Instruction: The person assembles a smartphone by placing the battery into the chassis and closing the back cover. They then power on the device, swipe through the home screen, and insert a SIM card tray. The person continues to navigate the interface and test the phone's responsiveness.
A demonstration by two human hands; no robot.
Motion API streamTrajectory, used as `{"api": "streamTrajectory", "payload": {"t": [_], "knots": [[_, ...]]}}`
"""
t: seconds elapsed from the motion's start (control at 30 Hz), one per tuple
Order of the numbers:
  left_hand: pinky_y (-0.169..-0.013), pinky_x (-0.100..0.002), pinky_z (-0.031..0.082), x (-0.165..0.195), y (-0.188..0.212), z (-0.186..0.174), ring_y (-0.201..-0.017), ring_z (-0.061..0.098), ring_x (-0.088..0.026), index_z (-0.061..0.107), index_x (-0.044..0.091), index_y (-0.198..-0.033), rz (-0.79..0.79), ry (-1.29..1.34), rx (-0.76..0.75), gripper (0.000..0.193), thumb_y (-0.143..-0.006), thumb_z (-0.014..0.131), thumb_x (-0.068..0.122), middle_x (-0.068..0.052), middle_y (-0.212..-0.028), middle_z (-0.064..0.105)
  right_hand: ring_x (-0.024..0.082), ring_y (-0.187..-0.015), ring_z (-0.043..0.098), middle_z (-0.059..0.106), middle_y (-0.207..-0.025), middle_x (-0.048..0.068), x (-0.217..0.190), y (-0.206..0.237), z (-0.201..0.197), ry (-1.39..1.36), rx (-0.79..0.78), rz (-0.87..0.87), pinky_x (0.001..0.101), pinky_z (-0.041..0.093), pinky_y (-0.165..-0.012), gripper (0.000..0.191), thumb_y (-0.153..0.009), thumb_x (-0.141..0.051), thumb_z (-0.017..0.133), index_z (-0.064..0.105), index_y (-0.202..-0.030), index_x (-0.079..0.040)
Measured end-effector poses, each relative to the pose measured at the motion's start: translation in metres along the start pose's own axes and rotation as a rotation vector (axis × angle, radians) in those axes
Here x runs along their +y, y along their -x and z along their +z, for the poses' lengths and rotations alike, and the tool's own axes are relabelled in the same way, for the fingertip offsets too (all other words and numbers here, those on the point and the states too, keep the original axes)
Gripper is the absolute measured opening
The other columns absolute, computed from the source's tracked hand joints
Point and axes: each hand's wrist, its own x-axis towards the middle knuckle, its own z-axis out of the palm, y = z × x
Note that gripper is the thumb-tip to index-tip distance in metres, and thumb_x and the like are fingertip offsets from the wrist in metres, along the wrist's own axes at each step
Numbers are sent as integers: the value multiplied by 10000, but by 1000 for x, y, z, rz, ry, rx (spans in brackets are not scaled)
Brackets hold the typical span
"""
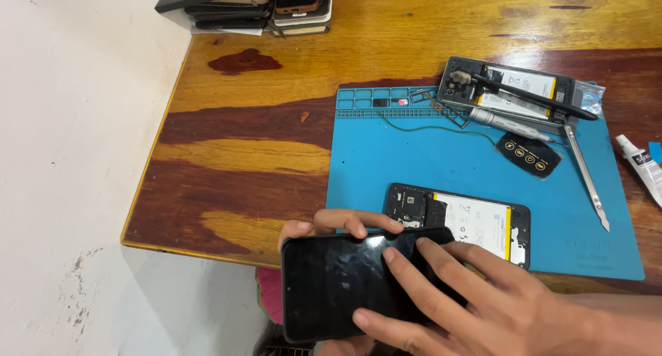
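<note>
Glossy black glass, smudged and reflecting light, makes up the flat rectangular phone screen panel that both hands hold at the near edge of the varnished wooden table, whose grain runs in dark red and amber streaks. The left hand cups the panel from behind, its fingers curled over the top edge and closed on it. The right hand lies on top with its fingers spread fairly wide and flat; the fingertips press on the glass and the thumb hooks the lower edge.

Just beyond the panel, on a blue rubbery work mat with small moulded compartments along its far edge, lies one opened phone body, back cover off, showing a white battery and a dark circuit board. A second opened phone body lies at the far corner of the mat, with a black-handled tool resting across it. One slim metal pry tool lies to the right, and one dark oval pad with yellow rings sits between the two bodies. A white glue tube rests off the mat's right edge. A stack of phones and a black frame sits at the far left corner.
</note>
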Motion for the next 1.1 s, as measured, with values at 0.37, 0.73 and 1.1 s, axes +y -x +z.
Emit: {"api": "streamTrajectory", "payload": {"t": [0.37, 0.73, 1.1], "knots": [[-939, -628, 573, -16, -2, 14, -1071, 606, -462, 301, 141, -1464, 139, 18, 121, 1087, -716, 802, 751, -212, -1175, 489, 356, -976, 720, 652, -1262, 206, 7, -6, -5, 12, -15, -17, 455, 596, -767, 439, -1051, -428, 439, 554, -1458, -314], [-925, -586, 575, -19, -2, 23, -1076, 635, -446, 350, 120, -1483, 245, 27, 92, 829, -933, 761, 584, -201, -1233, 511, 336, -937, 717, 664, -1238, 140, 5, -3, -4, 46, -26, -41, 455, 605, -768, 430, -1051, -386, 458, 542, -1470, -341], [-985, -615, 562, 9, 4, 25, -1293, 508, -520, 339, 170, -1395, 28, 10, 113, 748, -876, 801, 447, -211, -1358, 383, 327, -994, 708, 634, -1293, 109, -1, 1, 3, 95, 2, -31, 412, 595, -754, 429, -1055, -405, 493, 513, -1481, -356]]}}
